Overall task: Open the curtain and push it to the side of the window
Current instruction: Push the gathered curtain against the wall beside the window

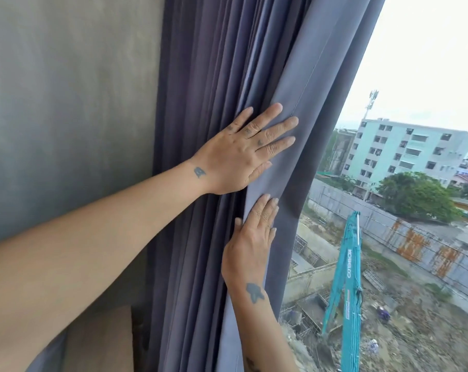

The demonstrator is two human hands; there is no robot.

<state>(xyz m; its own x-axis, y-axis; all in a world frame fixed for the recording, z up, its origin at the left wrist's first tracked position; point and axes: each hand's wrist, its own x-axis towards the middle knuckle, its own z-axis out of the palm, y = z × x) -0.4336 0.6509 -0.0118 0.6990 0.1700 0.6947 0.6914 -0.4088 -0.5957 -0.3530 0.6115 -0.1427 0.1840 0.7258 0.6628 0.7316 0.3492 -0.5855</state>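
Observation:
A grey-purple curtain [216, 76] hangs bunched in tight vertical folds against the left side of the window [420, 76]. My left hand [243, 154] lies flat on the outermost fold with its fingers spread, pressing the cloth. Just below it, my right hand [251, 237] rests flat on the same fold, fingers pointing up and thumb tucked at a crease. Neither hand grips the fabric. The curtain's free edge runs down to the right of both hands, with bare glass beyond it.
A grey plaster wall [66, 103] fills the left of the view beside the curtain. Through the glass I see a pale green building [404, 149], a teal excavator arm [348, 277] and a construction site far below.

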